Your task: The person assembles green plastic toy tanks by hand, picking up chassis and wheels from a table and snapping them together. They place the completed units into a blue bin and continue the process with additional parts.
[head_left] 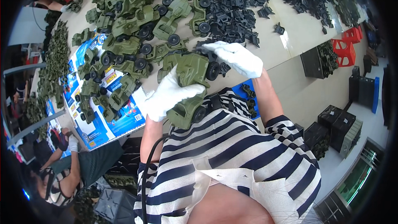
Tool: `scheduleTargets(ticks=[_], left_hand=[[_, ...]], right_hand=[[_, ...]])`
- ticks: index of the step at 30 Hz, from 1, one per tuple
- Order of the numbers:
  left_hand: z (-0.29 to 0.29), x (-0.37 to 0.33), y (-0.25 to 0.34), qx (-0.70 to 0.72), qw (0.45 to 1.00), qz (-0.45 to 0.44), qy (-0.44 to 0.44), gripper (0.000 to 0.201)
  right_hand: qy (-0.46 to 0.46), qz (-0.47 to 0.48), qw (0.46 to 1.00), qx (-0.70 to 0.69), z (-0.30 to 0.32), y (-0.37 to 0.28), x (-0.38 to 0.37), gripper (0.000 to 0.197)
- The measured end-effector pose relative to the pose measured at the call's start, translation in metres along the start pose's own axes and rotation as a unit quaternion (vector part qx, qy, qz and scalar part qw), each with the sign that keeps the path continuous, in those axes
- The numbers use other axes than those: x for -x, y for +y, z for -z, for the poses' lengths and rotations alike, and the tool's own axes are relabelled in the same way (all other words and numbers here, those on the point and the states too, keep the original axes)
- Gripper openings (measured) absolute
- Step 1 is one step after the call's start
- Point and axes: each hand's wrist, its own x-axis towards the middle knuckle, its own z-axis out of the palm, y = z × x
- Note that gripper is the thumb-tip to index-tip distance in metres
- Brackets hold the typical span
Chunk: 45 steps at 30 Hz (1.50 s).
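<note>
My left hand (pixel 166 99), in a white glove, grips an olive-green toy truck (pixel 191 69) with black wheels, held tilted at the table's near edge in front of my striped shirt. My thumb and fingers lie across its body. My right hand (pixel 238 60), gloved too, is stretched out flat just beyond the truck's wheel. Its fingertips point left, near the heap of small black plastic parts (pixel 236 12); nothing shows in its palm. More green toy trucks (pixel 137 20) are piled beyond my left hand, several with black wheels.
Blue printed cardboard (pixel 103 130) lies under trucks on the left of the table (pixel 290 45). Red stools (pixel 343 52) and black crates (pixel 331 120) stand on the right. A blue tray (pixel 257 110) sits beside my right forearm. Co-workers with gloved hands (pixel 73 143) are at the left.
</note>
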Motion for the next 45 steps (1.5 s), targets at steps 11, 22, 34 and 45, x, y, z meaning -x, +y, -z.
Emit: scheduleTargets(ticks=[11,22,34,45], left_hand=[[-0.008,0.005,0.008,0.059,0.998,0.004,0.002,0.063],[-0.014,0.0,0.01,0.005,0.999,0.015,0.044,0.068],[-0.008,-0.001,0.002,0.029,0.999,0.021,0.024,0.07],[-0.02,-0.013,-0.002,0.014,0.995,-0.034,0.091,0.061]], right_hand=[[-0.004,-0.06,0.968,-0.244,-0.009,0.041,-0.011,0.055],[-0.003,-0.028,0.977,-0.212,-0.009,0.038,-0.014,0.054],[-0.046,0.0,0.984,-0.172,0.001,0.05,-0.019,0.051],[0.001,0.008,0.978,-0.207,-0.019,0.031,-0.041,0.039]])
